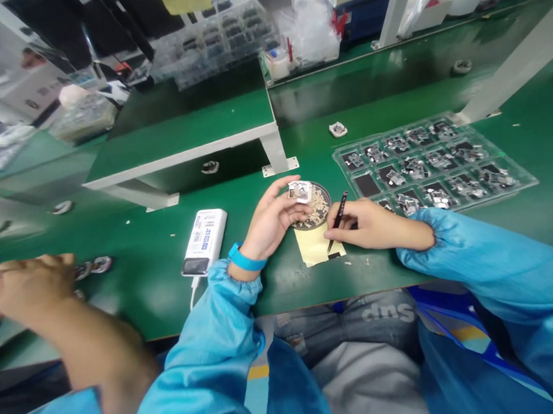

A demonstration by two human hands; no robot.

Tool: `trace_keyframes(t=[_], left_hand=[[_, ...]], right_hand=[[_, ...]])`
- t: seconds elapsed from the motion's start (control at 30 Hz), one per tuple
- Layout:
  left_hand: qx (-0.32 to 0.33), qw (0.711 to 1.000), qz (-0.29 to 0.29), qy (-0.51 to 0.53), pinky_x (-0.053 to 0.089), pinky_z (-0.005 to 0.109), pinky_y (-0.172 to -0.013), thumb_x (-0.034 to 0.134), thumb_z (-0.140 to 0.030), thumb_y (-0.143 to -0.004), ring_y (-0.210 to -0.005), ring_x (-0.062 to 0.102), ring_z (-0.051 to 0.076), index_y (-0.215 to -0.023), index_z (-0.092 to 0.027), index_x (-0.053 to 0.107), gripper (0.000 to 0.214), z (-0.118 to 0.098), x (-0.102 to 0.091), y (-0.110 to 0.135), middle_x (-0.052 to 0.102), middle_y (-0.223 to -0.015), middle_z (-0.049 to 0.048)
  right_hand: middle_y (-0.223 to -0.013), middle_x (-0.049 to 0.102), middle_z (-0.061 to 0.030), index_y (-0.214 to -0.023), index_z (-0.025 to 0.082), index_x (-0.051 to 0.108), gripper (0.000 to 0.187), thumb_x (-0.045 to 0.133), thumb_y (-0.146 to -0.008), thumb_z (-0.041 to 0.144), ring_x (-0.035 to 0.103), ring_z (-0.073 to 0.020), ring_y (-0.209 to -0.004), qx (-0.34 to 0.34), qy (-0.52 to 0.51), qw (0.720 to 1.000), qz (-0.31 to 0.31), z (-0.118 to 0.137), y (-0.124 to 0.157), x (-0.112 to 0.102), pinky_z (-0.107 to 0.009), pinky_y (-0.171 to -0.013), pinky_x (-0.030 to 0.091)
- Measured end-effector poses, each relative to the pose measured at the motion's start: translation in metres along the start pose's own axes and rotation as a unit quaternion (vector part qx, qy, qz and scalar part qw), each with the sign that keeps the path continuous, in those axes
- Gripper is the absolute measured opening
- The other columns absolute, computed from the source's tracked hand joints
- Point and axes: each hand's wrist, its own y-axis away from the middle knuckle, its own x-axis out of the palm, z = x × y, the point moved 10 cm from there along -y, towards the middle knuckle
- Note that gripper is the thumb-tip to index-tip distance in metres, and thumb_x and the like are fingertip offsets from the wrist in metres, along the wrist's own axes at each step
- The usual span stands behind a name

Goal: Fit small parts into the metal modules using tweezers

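In my left hand (274,213) is a small white device housing (300,192), pinched between thumb and fingers above a round dish (326,194) of small beige pieces. A blue band circles my left wrist. My right hand (364,223) grips black tweezers (338,219) like a pen, tips pointing down at a yellow paper sheet (314,245). A dark strip lies at the sheet's lower edge, near the tweezer tips. Whether the tips hold anything is too small to tell.
Right of my hands lies a clear compartment tray (502,149) of small metal parts. A white power bank (204,242) with a cable lies left. Behind stands a green-topped raised shelf (192,134). A white housing (338,129) sits farther back. A co-worker's hands (33,287) work at far left.
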Motion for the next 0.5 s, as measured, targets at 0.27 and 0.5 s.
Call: trace_keyframes(t=[0.27,0.5], left_hand=[[0.039,0.996,-0.032,-0.079,0.056,0.027,-0.061,0.062,-0.020,-0.083,-0.076,0.067,0.016,-0.117,-0.024,0.064,0.034,-0.001,0.002,0.008,0.070,-0.108,0.0067],[0.096,0.982,0.007,-0.165,0.056,0.036,-0.095,0.061,-0.009,-0.080,-0.109,0.069,0.022,-0.117,-0.021,0.068,0.039,0.000,0.019,0.012,0.070,-0.125,0.0083]], right_hand=[[-0.072,0.072,-0.0011,-0.086,0.020,0.066,0.022,0.069,-0.088,0.042,0.066,-0.0153,-0.060,-0.009,-0.002,1.000,0.014,0.006,0.001,0.002,-0.027,-0.056,0.052],[-0.075,0.074,-0.0025,-0.085,0.021,0.062,0.023,0.074,-0.086,0.040,0.073,-0.0184,-0.066,0.027,-0.168,0.985,-0.024,0.009,0.003,-0.008,-0.032,-0.063,0.060]])
